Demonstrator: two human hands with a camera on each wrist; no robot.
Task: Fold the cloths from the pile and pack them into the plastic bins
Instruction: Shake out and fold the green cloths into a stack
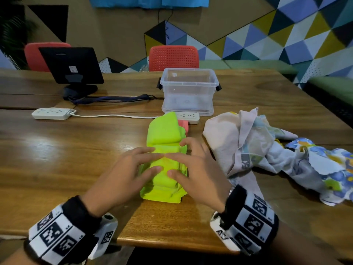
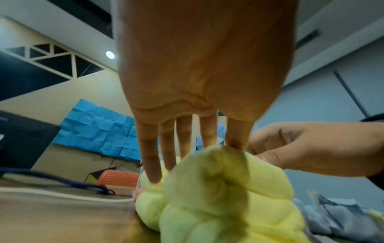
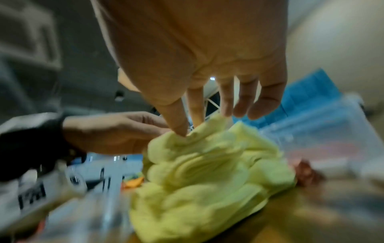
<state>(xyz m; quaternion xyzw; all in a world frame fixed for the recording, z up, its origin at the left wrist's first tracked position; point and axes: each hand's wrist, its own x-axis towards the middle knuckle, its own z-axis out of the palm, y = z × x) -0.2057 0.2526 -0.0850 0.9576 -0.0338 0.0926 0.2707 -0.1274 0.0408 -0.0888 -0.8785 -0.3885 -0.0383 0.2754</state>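
We are pressing the cloth mid-frame on the counter with flat, touching hands (fold unfinished); next, probably lifting it into the bin above.

We wear black wristbands on both bare forearms, each wrapped with white panels printed with black square markers. A small white camera sits under each wrist.
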